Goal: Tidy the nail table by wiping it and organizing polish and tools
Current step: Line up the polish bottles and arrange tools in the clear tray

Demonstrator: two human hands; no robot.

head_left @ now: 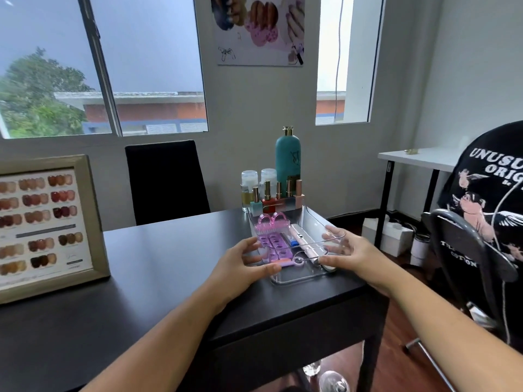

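A clear plastic tray (300,280) sits at the right end of the black nail table (158,267). It holds a pink nail brush (268,224), purple toe separators (276,245) and a pale pink pen-shaped tool (303,239). My left hand (245,264) presses the tray's left side, thumb along its front edge. On the tray's right wall rests my right hand (348,252), fingers curled over the rim. Behind the tray several nail polish bottles (278,197) stand in a row, backed by a tall teal bottle (288,157) and two clear-capped bottles (249,183).
A framed nail colour chart (42,225) leans upright at the table's left. A black chair (164,179) stands behind the table. At the right, a person in a black printed shirt (487,200) sits on a chair, close to the table edge. A white side table (418,158) is beyond.
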